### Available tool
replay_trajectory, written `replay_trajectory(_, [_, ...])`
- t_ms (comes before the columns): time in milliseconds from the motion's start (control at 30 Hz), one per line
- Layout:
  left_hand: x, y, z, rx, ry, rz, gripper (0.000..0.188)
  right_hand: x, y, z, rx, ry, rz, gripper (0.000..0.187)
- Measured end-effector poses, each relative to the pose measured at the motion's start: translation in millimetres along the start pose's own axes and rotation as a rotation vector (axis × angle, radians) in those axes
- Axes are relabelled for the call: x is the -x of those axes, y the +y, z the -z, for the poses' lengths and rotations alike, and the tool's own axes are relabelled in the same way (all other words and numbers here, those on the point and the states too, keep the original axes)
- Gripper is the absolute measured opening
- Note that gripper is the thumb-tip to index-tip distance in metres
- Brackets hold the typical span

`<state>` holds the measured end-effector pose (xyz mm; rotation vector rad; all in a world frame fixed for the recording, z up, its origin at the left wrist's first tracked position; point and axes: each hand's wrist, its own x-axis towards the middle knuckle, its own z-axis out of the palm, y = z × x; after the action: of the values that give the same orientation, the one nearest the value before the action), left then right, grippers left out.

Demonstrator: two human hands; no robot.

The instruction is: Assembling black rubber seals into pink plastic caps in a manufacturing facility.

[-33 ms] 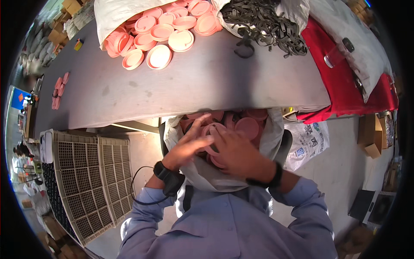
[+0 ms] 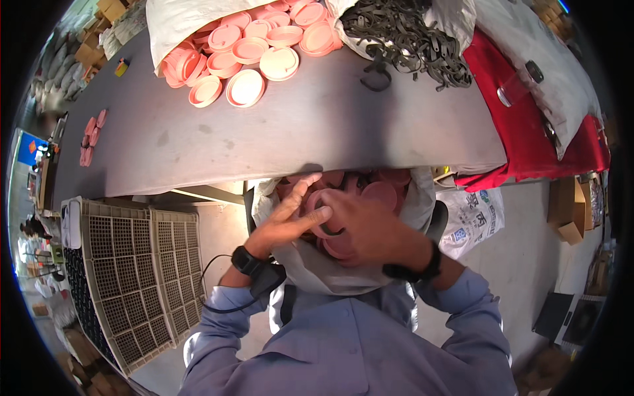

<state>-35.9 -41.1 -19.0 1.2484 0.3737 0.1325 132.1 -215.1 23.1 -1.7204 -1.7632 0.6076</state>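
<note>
A round pink lid point(image 2: 312, 201) is in my left hand point(image 2: 284, 221), its thumb across the front and the fingers stretched along the far side. My right hand point(image 2: 373, 228) is closed against the same lid, fingertips bunched and slightly blurred. What they pinch is hidden. A dark curved strap point(image 2: 334, 232) shows just below those fingers, by the lid. Both hands are over an open white sack point(image 2: 343, 280) in front of me. More pink lids point(image 2: 380, 195) lie in it, some with dark straps among them.
Across the grey table point(image 2: 264, 145) lie a heap of loose pink lids point(image 2: 249, 51) and a pile of dark straps point(image 2: 422, 46). Small pink pieces point(image 2: 92, 137) sit at the left. A plastic crate point(image 2: 125, 277) stands left, a cardboard box point(image 2: 566, 211) right. Red cloth point(image 2: 485, 86) covers the right end.
My right hand has shifted slightly to the right and down, its fingers still at the lid. The left hand has turned a little, its thumb moving slightly right.
</note>
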Motion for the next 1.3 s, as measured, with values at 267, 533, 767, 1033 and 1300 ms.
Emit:
replay_trajectory(267, [-86, 95, 100, -1.216, 0.659, -0.287, 0.068, -71, 162, 99, 0.439, 0.465, -0.208, 0.059])
replay_trajectory(533, [-150, 76, 195, -1.402, 0.738, -0.377, 0.052, -90, 189, 89, 0.546, 0.46, -0.285, 0.042])
replay_trajectory(767, [-97, 89, 141, -0.334, 0.536, -0.182, 0.029, -65, 116, 85, 0.141, 0.5, -0.297, 0.032])
replay_trajectory(1033, [-45, 72, 46, -0.167, 0.148, -0.25, 0.05, -78, 38, 47, -0.127, 0.432, 0.072, 0.027])
replay_trajectory(1300, [-35, 31, -12, 0.066, 0.434, -0.412, 0.044, -69, 33, 2, -0.724, 0.411, -0.309, 0.033])
